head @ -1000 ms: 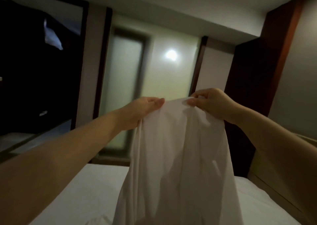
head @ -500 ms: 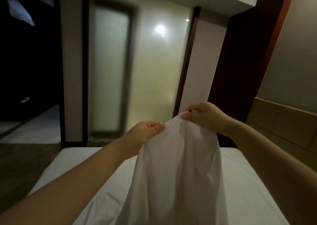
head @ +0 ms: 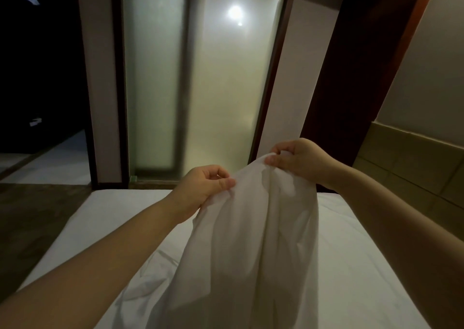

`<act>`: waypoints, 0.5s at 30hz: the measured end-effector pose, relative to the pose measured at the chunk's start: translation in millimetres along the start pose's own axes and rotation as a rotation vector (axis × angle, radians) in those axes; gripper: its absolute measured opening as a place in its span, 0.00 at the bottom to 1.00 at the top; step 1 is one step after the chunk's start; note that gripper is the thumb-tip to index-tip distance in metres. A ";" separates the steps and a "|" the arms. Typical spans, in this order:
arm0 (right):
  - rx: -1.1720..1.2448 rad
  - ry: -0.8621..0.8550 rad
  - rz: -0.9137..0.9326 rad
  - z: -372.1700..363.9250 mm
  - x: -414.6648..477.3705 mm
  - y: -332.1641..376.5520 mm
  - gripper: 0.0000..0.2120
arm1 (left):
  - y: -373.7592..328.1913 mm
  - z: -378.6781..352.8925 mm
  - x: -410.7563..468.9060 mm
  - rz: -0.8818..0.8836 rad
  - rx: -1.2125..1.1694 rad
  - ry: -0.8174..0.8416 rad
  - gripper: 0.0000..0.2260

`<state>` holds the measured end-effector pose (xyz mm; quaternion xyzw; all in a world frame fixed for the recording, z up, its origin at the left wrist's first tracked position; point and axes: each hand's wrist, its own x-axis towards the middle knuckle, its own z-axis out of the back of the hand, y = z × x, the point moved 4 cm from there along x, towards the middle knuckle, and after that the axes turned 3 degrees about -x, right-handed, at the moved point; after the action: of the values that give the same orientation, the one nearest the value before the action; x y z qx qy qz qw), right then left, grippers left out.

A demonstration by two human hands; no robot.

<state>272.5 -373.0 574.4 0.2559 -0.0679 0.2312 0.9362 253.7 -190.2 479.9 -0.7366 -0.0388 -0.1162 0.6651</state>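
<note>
A thin white fabric sheet [head: 251,241], soft and creased into long vertical folds, is being held up above the white-covered mattress [head: 351,253]. Its top edge is being pinched by the left hand [head: 200,190] at ten o'clock of the cloth, thumb pressed onto the fabric against curled fingers. The same edge is being gripped by the right hand [head: 298,163] at one o'clock, slightly higher. The cloth is hanging below and between both hands, and its lower folds are being gathered on the mattress at seven o'clock.
</note>
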 end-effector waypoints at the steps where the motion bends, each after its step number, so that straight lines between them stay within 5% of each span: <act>1: 0.008 0.005 -0.001 0.2 -2.9 -1.3 0.07 | 0.7 -2.7 -2.3 -0.016 0.014 -0.008 0.04; 9: 0.057 -0.004 -0.003 2.2 -17.5 -12.2 0.09 | 0.9 -24.6 -24.4 -0.045 -0.041 -0.056 0.02; 15: 0.104 -0.006 0.028 0.3 -28.5 -12.2 0.10 | 7.0 -43.5 -41.7 0.143 0.029 0.100 0.08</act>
<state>253.0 -393.9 562.2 0.3038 -0.0624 0.2468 0.9181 209.4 -230.0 467.7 -0.7212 0.0455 -0.1043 0.6833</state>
